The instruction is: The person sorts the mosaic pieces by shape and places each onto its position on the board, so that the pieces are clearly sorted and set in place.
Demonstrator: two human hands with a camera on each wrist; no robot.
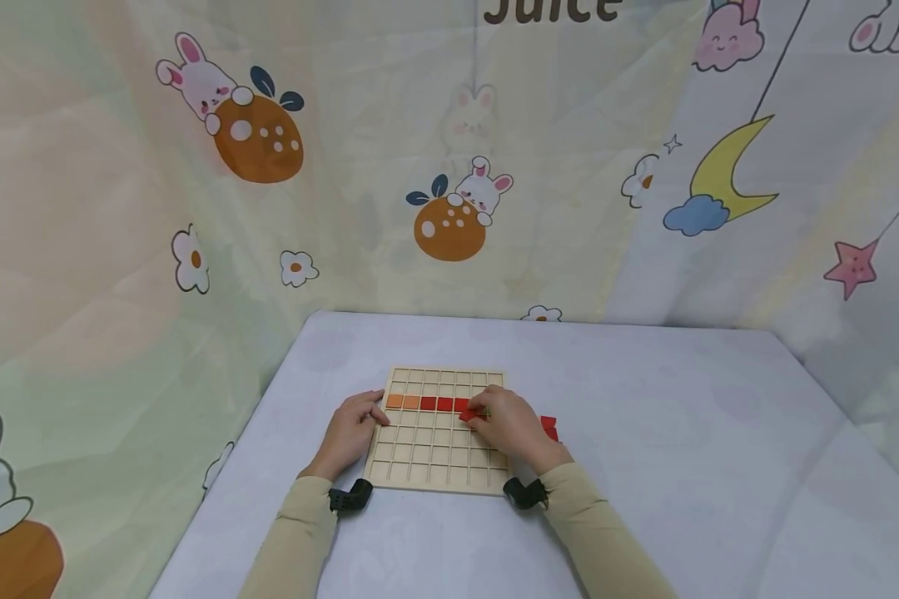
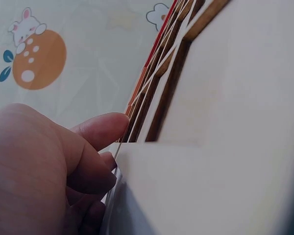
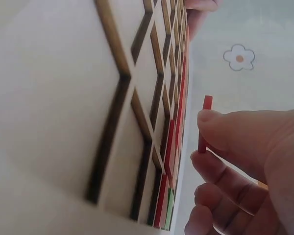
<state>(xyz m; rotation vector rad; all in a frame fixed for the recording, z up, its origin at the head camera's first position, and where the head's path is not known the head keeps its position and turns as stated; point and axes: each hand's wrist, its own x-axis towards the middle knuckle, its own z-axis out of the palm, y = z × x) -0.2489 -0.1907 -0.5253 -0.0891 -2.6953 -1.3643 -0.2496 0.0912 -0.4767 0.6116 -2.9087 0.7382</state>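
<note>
A wooden grid board (image 1: 438, 466) lies flat, with a row of orange tiles (image 1: 394, 401) and red tiles (image 1: 444, 404) in its cells. My left hand (image 1: 350, 433) holds the board's left edge, and the left wrist view shows its thumb (image 2: 105, 129) at that edge. Above the row's right end, my right hand (image 1: 511, 423) pinches a small red tile (image 3: 204, 137) between thumb and forefinger. The tile stands on edge and apart from the board in the right wrist view. A green tile (image 3: 169, 203) sits at the board's side there, mostly hidden by the hand in the head view.
Loose red tiles (image 1: 548, 424) lie just right of the board, partly behind the right hand. The board rests on a white-covered table (image 1: 682, 416). A printed cloth backdrop (image 1: 367, 208) rises behind the table's far edge.
</note>
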